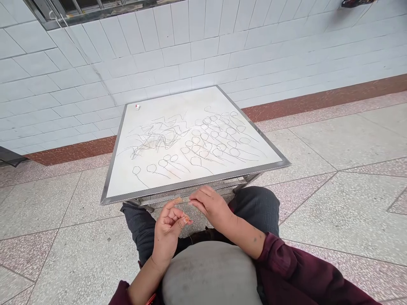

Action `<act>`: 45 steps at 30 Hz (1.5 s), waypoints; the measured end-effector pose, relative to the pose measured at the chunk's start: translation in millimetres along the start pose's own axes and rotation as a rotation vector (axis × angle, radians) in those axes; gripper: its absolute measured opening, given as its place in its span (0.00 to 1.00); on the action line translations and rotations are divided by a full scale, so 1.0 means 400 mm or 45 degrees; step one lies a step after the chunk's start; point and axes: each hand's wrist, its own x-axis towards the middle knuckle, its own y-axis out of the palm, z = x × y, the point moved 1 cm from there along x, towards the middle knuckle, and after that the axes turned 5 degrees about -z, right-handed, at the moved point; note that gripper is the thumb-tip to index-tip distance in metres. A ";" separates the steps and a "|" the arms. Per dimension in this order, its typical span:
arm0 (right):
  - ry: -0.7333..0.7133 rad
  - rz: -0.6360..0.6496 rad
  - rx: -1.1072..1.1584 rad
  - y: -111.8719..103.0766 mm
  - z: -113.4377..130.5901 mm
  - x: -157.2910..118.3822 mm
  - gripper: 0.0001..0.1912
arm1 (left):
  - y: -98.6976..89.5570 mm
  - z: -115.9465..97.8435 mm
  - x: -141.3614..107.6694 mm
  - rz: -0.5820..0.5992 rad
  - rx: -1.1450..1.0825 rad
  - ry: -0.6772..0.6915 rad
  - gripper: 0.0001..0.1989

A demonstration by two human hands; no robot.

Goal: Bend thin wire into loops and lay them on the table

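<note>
Over my lap, just in front of the table's near edge, my left hand pinches a thin wire between thumb and fingers. A tan wrap covers its index fingertip, which points toward my right hand. My right hand is closed in a pinch at the wire's upper part, close to that fingertip. The wire curves between the two hands, and a fine end hangs below the left one. On the table lie many thin dark wires with round loops at the right and front. Bent, unlooped wires lie in a tangled heap at the left.
The white table has a grey metal rim and stands near a tiled wall. A small white and red object sits at its far left corner. My knees are under the near edge. Speckled floor surrounds the table.
</note>
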 end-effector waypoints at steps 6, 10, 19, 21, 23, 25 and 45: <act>0.000 0.008 -0.024 0.010 0.004 -0.008 0.07 | 0.003 0.001 -0.002 0.027 0.081 0.003 0.22; 0.083 -0.087 -0.019 0.020 0.011 -0.011 0.08 | 0.010 0.000 -0.006 0.053 0.149 0.007 0.20; 0.210 -0.068 0.215 0.010 -0.001 -0.003 0.08 | -0.003 0.006 -0.008 -0.043 0.105 -0.003 0.23; 0.224 -0.081 0.188 0.013 0.004 -0.005 0.07 | -0.002 0.007 -0.011 -0.028 0.163 -0.001 0.22; 0.242 -0.105 0.145 0.018 0.009 -0.007 0.06 | -0.001 0.007 -0.013 -0.015 0.207 0.009 0.21; 0.282 -0.120 0.151 0.021 0.009 -0.009 0.05 | -0.002 0.008 -0.012 -0.034 0.208 0.030 0.21; 0.060 0.013 0.078 0.011 -0.007 -0.009 0.09 | 0.001 -0.004 -0.021 -0.010 0.260 0.068 0.20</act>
